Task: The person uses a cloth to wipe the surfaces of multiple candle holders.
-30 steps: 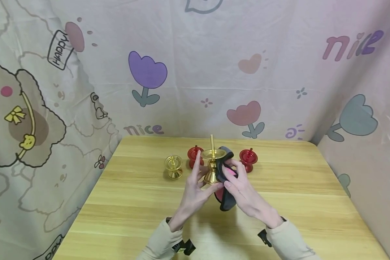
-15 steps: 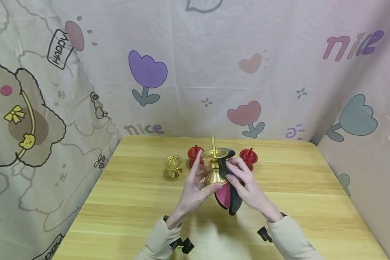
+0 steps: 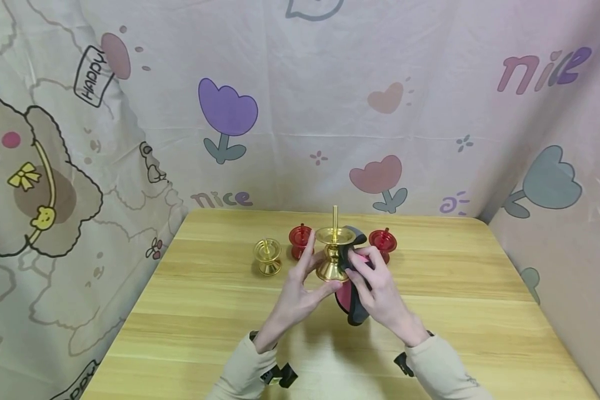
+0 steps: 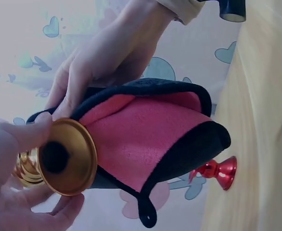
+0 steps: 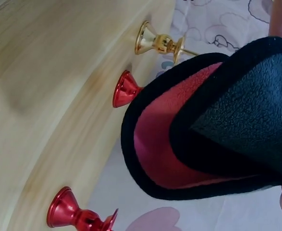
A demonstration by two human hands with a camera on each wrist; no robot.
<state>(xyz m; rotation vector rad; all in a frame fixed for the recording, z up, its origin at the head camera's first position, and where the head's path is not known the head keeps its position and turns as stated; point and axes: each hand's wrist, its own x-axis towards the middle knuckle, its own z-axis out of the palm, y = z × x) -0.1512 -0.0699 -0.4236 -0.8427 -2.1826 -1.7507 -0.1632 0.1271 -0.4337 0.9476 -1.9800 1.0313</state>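
Above the table, my left hand (image 3: 297, 291) grips a gold candle holder (image 3: 331, 270), upright with a thin tube rising from its dish. In the left wrist view the holder's round hollow base (image 4: 78, 149) faces the camera, with thumb and fingers around its edge. My right hand (image 3: 382, 291) pinches a folded cleaning cloth (image 3: 358, 312), pink inside, dark grey outside, edged in black. It presses the cloth against the right side of the holder. A hanging loop shows at the cloth's corner (image 4: 147, 216). In the right wrist view the cloth (image 5: 241, 106) hides most of the right hand.
A smaller gold candle holder (image 3: 268, 256) stands left of my hands on the wooden table (image 3: 195, 311). One red candle holder (image 3: 298, 238) is behind my left hand, partly covered. Another red candle holder (image 3: 383, 242) stands at the right. A printed curtain (image 3: 300, 111) hangs behind.
The held candle holder and my left hand have shifted slightly right. My right hand has moved over the holder's side, and the cloth's folds and hanging end have swung.
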